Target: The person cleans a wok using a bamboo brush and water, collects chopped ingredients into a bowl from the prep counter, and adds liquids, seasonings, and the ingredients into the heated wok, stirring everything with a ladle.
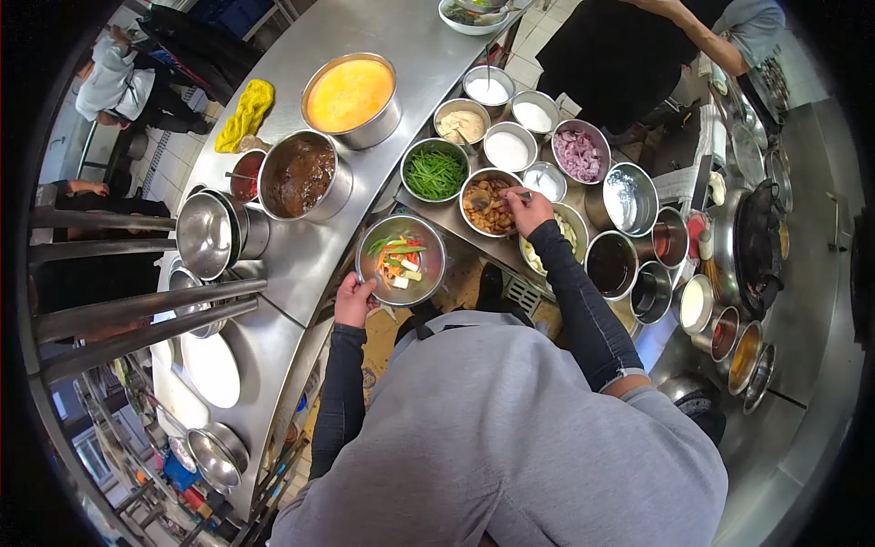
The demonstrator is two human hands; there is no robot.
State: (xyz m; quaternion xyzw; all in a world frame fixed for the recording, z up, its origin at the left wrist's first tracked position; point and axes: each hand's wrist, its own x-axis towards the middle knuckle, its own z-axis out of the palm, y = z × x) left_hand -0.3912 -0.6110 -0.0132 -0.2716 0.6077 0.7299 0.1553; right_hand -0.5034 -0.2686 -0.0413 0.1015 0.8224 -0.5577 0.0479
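Note:
My left hand [354, 299] grips the rim of a steel bowl [431, 284] that holds pale cubes [402, 278], green strips and orange-red strips. Over a round container of brown, nut-like pieces [493, 221], my right hand [530, 210] is closed on the handle of a spoon [499, 200], whose bowl rests among the pieces. Just left of that container sits one of chopped greens [435, 173]. Partly under my right forearm is a container of pale slices [572, 229].
Containers of white powder [507, 150], chopped purple onion [578, 154] and dark liquid [612, 263] crowd the counter. A pot of orange liquid [350, 94] and a pot of brown sauce [299, 175] stand left. Across the counter, a person [629, 55] stands close; another person [117, 89] is far left.

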